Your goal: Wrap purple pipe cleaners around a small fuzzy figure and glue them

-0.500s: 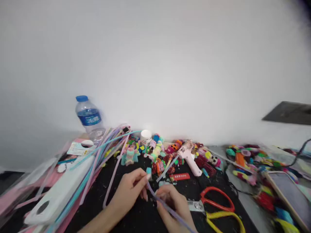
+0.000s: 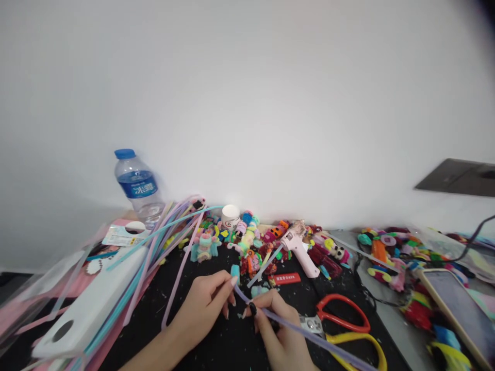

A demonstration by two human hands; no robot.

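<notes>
Between the fingertips of my left hand (image 2: 209,301) is pinched one end of a long purple pipe cleaner (image 2: 309,335). A small light-blue fuzzy piece (image 2: 235,271) shows just above those fingertips; whether it is joined to the purple strand I cannot tell. My right hand (image 2: 280,327) is closed on the same strand a short way along. From there the strand trails off to the lower right, over the red-and-yellow-handled scissors (image 2: 344,322). Just beyond my hands lie a red lighter-like bar (image 2: 285,279) and a pink glue gun (image 2: 301,252) with a glue stick.
Several pipe cleaners (image 2: 181,226) and a white board (image 2: 93,299) lie at the left, near a water bottle (image 2: 137,185). A white cup (image 2: 231,216) and several small fuzzy figures (image 2: 204,247) line the back. At the right lies a phone (image 2: 460,304).
The purple strand's free end has swung to the right, now crossing over the scissors. My right hand has turned slightly, while my left keeps its pinch. The view has shifted a little.
</notes>
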